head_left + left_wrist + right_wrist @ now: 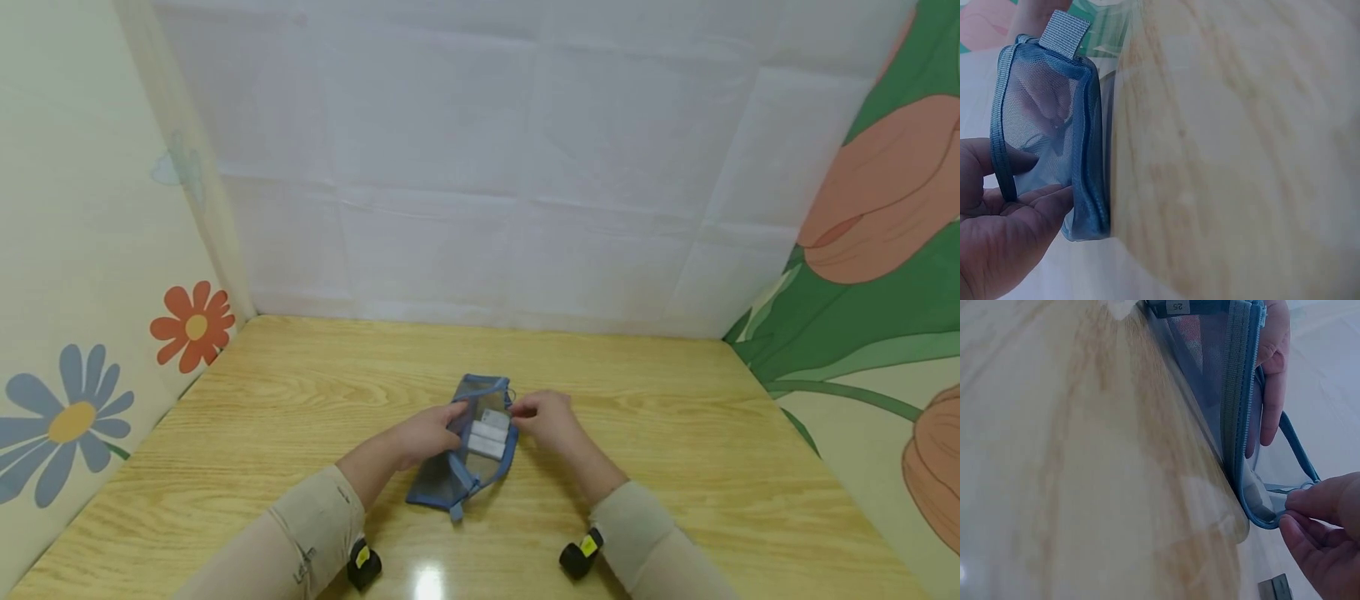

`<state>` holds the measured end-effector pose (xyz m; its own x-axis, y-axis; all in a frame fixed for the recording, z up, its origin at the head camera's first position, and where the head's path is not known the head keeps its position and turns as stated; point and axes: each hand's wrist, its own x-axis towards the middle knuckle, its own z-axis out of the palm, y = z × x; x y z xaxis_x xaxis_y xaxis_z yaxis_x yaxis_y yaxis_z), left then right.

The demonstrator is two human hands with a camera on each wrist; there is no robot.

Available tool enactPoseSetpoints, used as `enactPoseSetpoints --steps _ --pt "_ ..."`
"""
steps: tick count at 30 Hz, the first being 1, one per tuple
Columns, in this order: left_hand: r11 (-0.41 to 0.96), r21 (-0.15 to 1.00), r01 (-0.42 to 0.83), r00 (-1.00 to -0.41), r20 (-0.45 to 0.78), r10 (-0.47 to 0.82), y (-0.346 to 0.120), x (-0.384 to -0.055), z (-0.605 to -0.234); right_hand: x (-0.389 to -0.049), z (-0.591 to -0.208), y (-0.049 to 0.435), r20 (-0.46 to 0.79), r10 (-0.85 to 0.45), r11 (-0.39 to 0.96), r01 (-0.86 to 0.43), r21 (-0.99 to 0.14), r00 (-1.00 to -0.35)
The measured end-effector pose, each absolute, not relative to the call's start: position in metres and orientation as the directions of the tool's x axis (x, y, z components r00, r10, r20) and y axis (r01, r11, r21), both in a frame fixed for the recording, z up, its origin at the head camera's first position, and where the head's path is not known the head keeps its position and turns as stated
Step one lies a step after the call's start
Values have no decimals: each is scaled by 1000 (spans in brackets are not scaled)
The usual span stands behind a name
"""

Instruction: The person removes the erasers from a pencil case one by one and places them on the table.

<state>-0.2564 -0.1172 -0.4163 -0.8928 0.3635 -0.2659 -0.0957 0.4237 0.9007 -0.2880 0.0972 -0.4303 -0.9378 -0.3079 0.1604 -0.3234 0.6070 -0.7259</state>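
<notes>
A blue mesh zip pouch (pixel 435 483) lies on the table in front of me, its zipped mouth spread apart. Several small white blocks (pixel 487 439) show inside the opening in the head view. My left hand (pixel 423 433) holds the pouch's left rim, thumb on one side and fingers on the other, as the left wrist view shows. With thumb and forefinger, my right hand (pixel 547 417) pinches the blue trim at the far right end of the mouth. Beside those fingertips a blue strap (pixel 1297 447) loops out. A fabric tab (pixel 1065 32) sticks up at the pouch's near end.
The wood-grain table (pixel 300 367) reaches back to a white sheet (pixel 420 167). Flower-patterned panels stand left and right. A black device with a yellow label (pixel 581 557) sits at the right sleeve, and a similar one (pixel 363 565) at the left.
</notes>
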Motion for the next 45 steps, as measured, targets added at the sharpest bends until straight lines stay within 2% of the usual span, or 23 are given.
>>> enactPoseSetpoints --steps 9,17,27,34,45 --pt "439 893 -98 -884 -281 374 -119 -257 -417 -288 -434 94 121 -285 660 -286 -694 -951" --pt "446 890 -89 -879 -281 386 -119 -257 -416 -289 -439 90 178 -289 704 -335 -626 -941" --pt "484 873 -65 -878 -281 388 -118 -256 -415 -291 -439 89 151 -289 730 -320 -603 -945" --pt "480 875 -65 -884 -273 379 -118 -258 -417 -293 -440 90 176 -331 744 -371 -556 -927" --pt "485 872 -62 -884 -273 378 -117 -256 -414 -289 -437 94 144 -328 659 -336 -673 -934"
